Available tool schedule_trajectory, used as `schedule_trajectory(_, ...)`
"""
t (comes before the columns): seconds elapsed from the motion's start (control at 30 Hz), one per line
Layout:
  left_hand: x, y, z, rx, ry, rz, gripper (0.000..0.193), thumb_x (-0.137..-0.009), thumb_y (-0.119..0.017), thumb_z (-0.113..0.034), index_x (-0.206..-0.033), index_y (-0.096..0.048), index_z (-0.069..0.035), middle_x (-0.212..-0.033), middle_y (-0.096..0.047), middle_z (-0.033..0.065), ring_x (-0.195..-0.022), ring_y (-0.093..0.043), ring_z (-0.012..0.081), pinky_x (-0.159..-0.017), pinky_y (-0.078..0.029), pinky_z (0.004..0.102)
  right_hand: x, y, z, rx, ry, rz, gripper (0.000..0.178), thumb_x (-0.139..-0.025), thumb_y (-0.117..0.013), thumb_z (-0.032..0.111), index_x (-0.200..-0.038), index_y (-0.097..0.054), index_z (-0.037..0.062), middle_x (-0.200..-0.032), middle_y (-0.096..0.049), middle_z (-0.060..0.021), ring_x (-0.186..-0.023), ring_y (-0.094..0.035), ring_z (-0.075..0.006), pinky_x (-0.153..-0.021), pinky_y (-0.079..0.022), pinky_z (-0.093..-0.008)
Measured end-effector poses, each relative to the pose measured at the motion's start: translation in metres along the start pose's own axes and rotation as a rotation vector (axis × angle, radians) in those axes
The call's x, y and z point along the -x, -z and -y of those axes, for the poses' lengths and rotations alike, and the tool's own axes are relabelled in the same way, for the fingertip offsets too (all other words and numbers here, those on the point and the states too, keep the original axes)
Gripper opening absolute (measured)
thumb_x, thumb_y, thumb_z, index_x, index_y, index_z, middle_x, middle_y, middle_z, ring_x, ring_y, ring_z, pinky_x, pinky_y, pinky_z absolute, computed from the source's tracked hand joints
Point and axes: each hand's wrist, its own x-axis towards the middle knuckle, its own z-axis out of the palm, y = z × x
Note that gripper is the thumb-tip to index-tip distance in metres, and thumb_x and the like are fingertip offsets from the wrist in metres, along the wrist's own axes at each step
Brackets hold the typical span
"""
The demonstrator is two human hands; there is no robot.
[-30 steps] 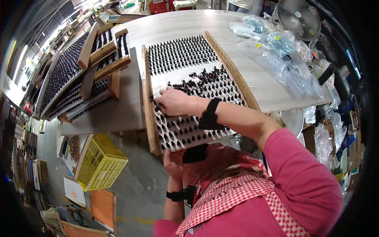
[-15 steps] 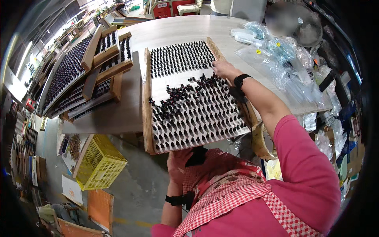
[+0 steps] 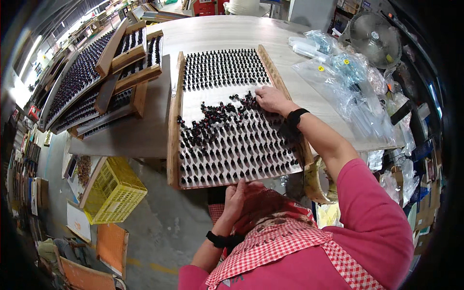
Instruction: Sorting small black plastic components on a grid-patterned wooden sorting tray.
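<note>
A white board (image 3: 193, 104) with wooden side rails lies on the table before me. Rows of small black knob-like pieces (image 3: 227, 67) stand upright across its far part, and more rows fill the near part. Between them, loose black pieces (image 3: 212, 118) lie in a jumbled heap. My right hand (image 3: 273, 100) is over the heap's right end, its fingers pinched together; what is between the fingertips is hidden. At the board's front edge, my left hand (image 3: 235, 198) has its thumb up and apart from its fingers, which are partly hidden by the apron.
Stacked boards (image 3: 77, 82) of similar dark pieces stand at the left with wooden rails (image 3: 128, 58). Clear plastic bags (image 3: 343, 82) cover the table's right side, near a fan (image 3: 374, 35). A yellow crate (image 3: 116, 191) sits on the floor at lower left.
My right hand has moved slightly left and nearer, from by the right rail to over the heap. My left hand has shifted right along the board's front edge.
</note>
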Motion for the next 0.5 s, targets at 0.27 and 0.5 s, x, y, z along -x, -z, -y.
schedule_trajectory(0.27,-0.002,-0.002,0.0,0.007,-0.052,-0.002,0.05,-0.104,-0.037,-0.033,-0.102,-0.064,0.01,-0.098,-0.069,0.0166,-0.092,-0.068,0.022,-0.086,-0.054,0.0334,0.031,0.018,0.049,-0.058,-0.109,0.06,0.037,-0.094,-0.041,0.033,-0.101,-0.063,0.0045,-0.099,-0.064,-0.0215,-0.097,-0.061,-0.0392,-0.086,-0.048,-0.0465)
schedule_trajectory(0.5,-0.002,-0.007,-0.003,0.019,-0.049,-0.048,0.049,-0.104,-0.038,-0.032,-0.102,-0.064,0.01,-0.097,-0.069,0.0162,-0.09,-0.068,0.0216,-0.085,-0.054,0.0332,0.056,0.021,0.087,-0.135,-0.01,0.042,0.033,-0.094,-0.046,0.034,-0.1,-0.06,0.0043,-0.091,-0.061,-0.0201,-0.089,-0.061,-0.0381,-0.081,-0.049,-0.047)
